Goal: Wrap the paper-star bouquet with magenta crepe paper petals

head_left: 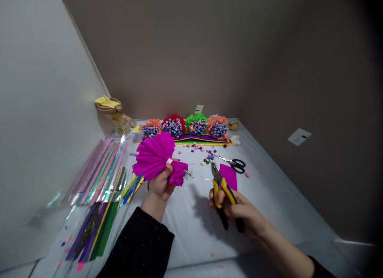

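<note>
My left hand [163, 184] is wrapped round the gathered neck of a magenta crepe paper bouquet wrap [155, 156], where a small white band shows. Its ruffled fan spreads to the left, and thin wire ends [189, 174] stick out of the shorter ruffle on the right. In my right hand [236, 208] are combination pliers [220, 186] with yellow and black handles, jaws pointing up and away. The handles are spread apart and the jaws are clear of the wires. Beyond the pliers lie a magenta paper piece [228, 176] and black-handled scissors [235, 164].
Several finished paper bouquets [196, 125] with small stars stand at the back on stacked coloured sheets [203, 140]. Loose paper stars [208, 156] are scattered before them. Plastic-wrapped paper strips [98, 170] lie left, below a jar [115, 114]. Walls border the table [191, 238] left and behind.
</note>
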### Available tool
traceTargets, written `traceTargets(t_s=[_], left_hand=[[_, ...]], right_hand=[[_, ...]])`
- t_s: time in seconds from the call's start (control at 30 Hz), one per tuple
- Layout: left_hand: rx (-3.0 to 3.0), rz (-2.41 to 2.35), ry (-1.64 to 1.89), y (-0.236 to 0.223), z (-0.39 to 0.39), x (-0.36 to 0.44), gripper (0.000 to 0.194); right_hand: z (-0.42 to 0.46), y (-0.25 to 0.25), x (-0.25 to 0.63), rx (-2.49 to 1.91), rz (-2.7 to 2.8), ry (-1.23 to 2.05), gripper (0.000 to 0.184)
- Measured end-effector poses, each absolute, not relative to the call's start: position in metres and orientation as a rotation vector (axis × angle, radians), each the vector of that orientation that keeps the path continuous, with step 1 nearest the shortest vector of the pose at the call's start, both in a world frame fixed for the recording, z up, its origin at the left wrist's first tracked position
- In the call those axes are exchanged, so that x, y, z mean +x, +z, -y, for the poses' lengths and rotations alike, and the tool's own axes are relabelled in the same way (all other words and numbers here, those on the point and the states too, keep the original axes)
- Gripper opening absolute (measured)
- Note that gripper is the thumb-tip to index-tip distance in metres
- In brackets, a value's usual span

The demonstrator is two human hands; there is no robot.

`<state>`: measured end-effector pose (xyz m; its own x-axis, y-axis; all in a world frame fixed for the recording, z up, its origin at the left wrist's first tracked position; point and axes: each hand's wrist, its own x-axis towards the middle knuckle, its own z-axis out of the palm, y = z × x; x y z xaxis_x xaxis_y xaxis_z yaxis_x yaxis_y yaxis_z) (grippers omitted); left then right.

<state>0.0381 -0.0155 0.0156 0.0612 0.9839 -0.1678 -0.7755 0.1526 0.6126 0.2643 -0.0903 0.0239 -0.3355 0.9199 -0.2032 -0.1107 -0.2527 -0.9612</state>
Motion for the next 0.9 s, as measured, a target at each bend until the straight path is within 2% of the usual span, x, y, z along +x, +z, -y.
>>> traceTargets(t_s=[0.07,0.2,0.33,0.6,0.8,0.9], left_hand=[[0.416,-0.631,1.359,0.016,0.017,0.041,0.036],[0.370,-0.620,1.263,0.014,0.017,0.046,0.024],[0.356,-0.624,1.208,0.008,0.018,0.049,0.020],[0.401,-0.635,1.146,0.003,0.020,0.049,0.022],[0.430,-0.601,1.139,0.007,0.022,0.050,0.037],[0.429,-0.600,1.070,0.005,0.024,0.051,0.032]], right_hand=[[0.094,0.021,0.264,-1.218,1.446,1.492,0.023],[0.095,0.011,0.264,-1.367,1.804,1.012,0.031],[0.095,0.001,0.260,-1.402,1.913,0.786,0.035],[0.091,0.002,0.254,-1.354,1.950,0.707,0.037],[0.089,0.007,0.252,-1.309,1.961,0.754,0.038],[0.088,0.011,0.249,-1.276,1.956,0.782,0.038]])
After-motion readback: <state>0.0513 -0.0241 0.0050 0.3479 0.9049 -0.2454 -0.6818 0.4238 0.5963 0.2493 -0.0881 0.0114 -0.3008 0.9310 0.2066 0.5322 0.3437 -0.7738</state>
